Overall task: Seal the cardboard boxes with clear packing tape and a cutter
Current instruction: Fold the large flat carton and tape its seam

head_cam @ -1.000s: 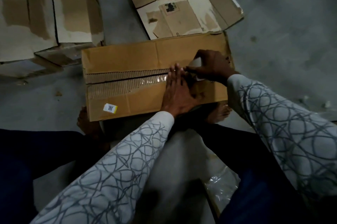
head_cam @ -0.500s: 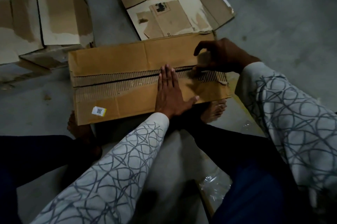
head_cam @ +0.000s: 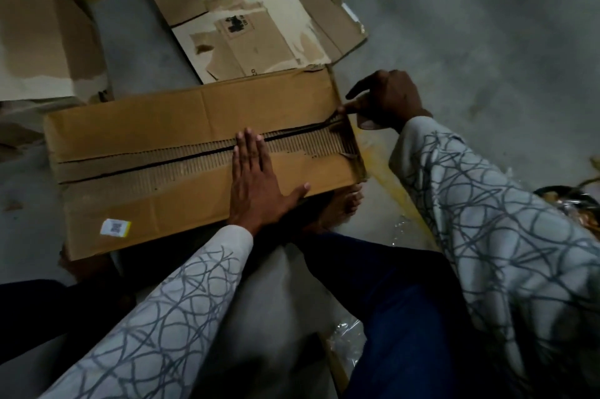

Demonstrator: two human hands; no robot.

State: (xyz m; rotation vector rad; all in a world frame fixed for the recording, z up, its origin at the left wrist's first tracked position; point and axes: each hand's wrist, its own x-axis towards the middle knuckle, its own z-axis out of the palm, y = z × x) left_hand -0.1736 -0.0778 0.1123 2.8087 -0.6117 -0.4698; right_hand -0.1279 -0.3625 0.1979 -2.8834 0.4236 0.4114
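Note:
A long brown cardboard box (head_cam: 162,119) lies on the floor in front of me, its two top flaps meeting at a dark seam (head_cam: 146,165) flanked by stripped corrugated strips. My left hand (head_cam: 256,184) rests flat on the near flap, fingers straight and reaching the seam. My right hand (head_cam: 386,100) is at the seam's right end by the box's edge; its thumb and curled fingers pinch a pale piece of packing tape (head_cam: 365,122), with the index finger stretched out. Whether tape lies along the seam cannot be told. No cutter is visible.
A flattened torn cardboard sheet (head_cam: 259,25) lies just behind the box. Another box (head_cam: 39,41) stands at the far left. Crumpled clear plastic (head_cam: 347,340) lies by my right leg. My bare foot (head_cam: 347,204) sits under the box's near right corner. Grey concrete floor extends to the right.
My right hand has travelled right along the seam from beside my left hand to the box's right end. My left hand stays flat on the near flap.

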